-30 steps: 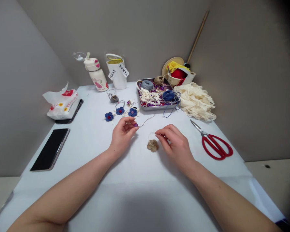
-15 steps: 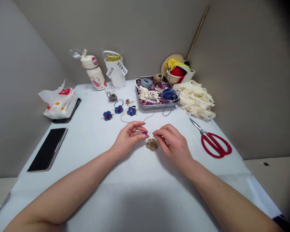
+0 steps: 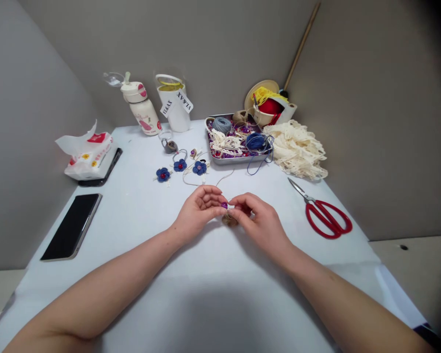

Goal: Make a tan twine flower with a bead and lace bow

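Between the thumb and fingers of my left hand (image 3: 202, 208) is a purple bead (image 3: 224, 205). The fingertips of my right hand (image 3: 259, 215) are pinched together right beside the bead; what they grip is too small and covered to make out. Just below the fingertips hangs or lies a tan fabric flower (image 3: 230, 220), partly hidden by my hands. Beyond my hands, several blue flowers with beaded centres (image 3: 199, 167) lie on the table, with a thin grey cord (image 3: 226, 176) close by.
A metal tray (image 3: 238, 160) of yarn balls and beads stands at the back, with cream lace (image 3: 297, 149) to its right. Red-handled scissors (image 3: 327, 215) lie at right. At left are a phone (image 3: 71, 228) and a tissue pack (image 3: 91, 157); a bottle (image 3: 143, 110) stands behind.
My right hand has moved left, its fingertips now meeting the left hand's at the bead. The tan flower is more covered than before.
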`<state>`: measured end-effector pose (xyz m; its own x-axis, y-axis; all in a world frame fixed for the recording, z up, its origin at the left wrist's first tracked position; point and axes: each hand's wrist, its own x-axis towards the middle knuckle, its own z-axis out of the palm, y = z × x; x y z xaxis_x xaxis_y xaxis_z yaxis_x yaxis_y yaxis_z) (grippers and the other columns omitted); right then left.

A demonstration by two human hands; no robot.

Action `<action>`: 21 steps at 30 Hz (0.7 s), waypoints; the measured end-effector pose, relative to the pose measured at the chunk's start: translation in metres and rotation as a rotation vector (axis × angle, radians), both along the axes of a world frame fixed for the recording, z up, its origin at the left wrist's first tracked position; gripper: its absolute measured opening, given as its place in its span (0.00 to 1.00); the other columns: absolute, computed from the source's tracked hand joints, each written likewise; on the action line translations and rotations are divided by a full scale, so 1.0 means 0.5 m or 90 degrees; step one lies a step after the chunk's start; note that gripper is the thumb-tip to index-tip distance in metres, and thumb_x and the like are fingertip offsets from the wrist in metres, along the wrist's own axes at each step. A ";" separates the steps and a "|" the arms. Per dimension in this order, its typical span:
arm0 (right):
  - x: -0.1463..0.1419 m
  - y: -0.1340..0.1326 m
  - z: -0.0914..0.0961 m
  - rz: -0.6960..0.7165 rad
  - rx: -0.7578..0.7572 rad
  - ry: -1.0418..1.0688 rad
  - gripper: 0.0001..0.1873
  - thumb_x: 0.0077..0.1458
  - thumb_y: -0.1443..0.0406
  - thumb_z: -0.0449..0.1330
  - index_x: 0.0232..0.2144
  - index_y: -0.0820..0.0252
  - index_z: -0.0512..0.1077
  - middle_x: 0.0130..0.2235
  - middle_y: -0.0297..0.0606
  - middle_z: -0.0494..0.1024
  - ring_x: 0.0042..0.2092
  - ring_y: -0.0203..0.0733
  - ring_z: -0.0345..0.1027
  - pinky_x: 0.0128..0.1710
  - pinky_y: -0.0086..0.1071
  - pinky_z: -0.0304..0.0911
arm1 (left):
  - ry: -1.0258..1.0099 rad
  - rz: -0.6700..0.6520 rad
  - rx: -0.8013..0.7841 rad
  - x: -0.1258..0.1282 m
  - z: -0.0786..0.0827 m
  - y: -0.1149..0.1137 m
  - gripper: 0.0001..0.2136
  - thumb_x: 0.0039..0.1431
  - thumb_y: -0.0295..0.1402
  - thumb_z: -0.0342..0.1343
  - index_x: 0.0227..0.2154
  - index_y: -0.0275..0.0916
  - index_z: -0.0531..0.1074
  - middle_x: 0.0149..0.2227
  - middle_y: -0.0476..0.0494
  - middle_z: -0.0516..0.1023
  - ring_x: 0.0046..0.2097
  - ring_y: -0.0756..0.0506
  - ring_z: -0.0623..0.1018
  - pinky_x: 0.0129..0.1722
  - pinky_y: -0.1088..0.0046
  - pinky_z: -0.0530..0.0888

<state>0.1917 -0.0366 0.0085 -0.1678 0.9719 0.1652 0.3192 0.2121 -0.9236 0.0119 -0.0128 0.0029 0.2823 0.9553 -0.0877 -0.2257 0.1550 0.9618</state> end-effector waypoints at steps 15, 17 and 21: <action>0.004 0.014 0.011 0.051 -0.240 0.275 0.13 0.51 0.60 0.66 0.37 0.58 0.69 0.31 0.33 0.76 0.31 0.38 0.73 0.33 0.35 0.69 | -0.035 0.027 -0.008 0.025 -0.001 -0.003 0.06 0.47 0.31 0.68 0.29 0.39 0.79 0.33 0.47 0.79 0.37 0.49 0.76 0.41 0.69 0.72; 0.005 0.016 0.013 0.058 -0.242 0.271 0.13 0.52 0.59 0.66 0.37 0.59 0.70 0.30 0.33 0.76 0.31 0.38 0.73 0.33 0.36 0.70 | -0.006 0.032 0.001 0.027 -0.001 -0.001 0.06 0.47 0.32 0.68 0.29 0.39 0.79 0.33 0.47 0.79 0.36 0.48 0.76 0.40 0.69 0.72; 0.002 0.014 0.009 0.050 -0.223 0.243 0.12 0.52 0.59 0.65 0.34 0.58 0.69 0.29 0.32 0.76 0.30 0.37 0.73 0.31 0.35 0.70 | 0.058 0.041 0.044 0.028 0.005 0.000 0.05 0.49 0.33 0.66 0.28 0.39 0.79 0.33 0.46 0.79 0.37 0.48 0.76 0.40 0.69 0.73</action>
